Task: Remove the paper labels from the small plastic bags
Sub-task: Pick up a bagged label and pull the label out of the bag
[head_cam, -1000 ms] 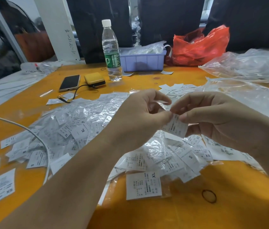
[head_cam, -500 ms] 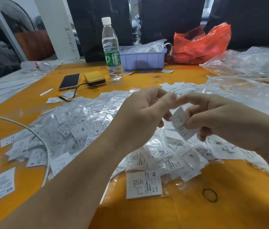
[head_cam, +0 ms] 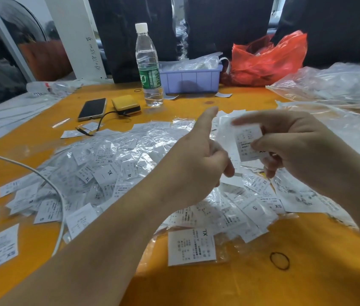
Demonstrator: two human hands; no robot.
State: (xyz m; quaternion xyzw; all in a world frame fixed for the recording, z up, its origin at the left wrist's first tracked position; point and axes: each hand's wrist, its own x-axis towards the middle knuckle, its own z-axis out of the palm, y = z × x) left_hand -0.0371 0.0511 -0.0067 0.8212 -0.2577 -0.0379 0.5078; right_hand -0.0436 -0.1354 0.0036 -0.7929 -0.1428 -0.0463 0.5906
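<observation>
An orange table [head_cam: 230, 286] fills the view, and most of its middle is buried under a heap of small plastic bags [head_cam: 117, 164], each with a white paper label; size marks XL, M, S and XS can be read on several, the finer print too small to make out. At the far right lie big clear plastic sacks [head_cam: 338, 85], with a red plastic bag [head_cam: 269, 60] behind them and a lilac plastic bin [head_cam: 191, 79] stuffed with more clear bags. A water bottle [head_cam: 149, 65] with a green label stands upright just left of the bin; its brand is unreadable. Nearer the left sit a dark smartphone [head_cam: 92, 108] and a yellow power bank [head_cam: 126, 105]. A white cable [head_cam: 48, 184] curves across the heap's left edge.

Above the heap, the right hand [head_cam: 296, 146] pinches one white paper label [head_cam: 248, 143] between thumb and fingers. The left hand [head_cam: 196, 164] is just beside it, thumb raised, other fingers curled; whether they hold a bag I cannot tell. A loose label marked XL [head_cam: 191, 247] lies nearest the viewer, with a black rubber band [head_cam: 279, 261] to its right.
</observation>
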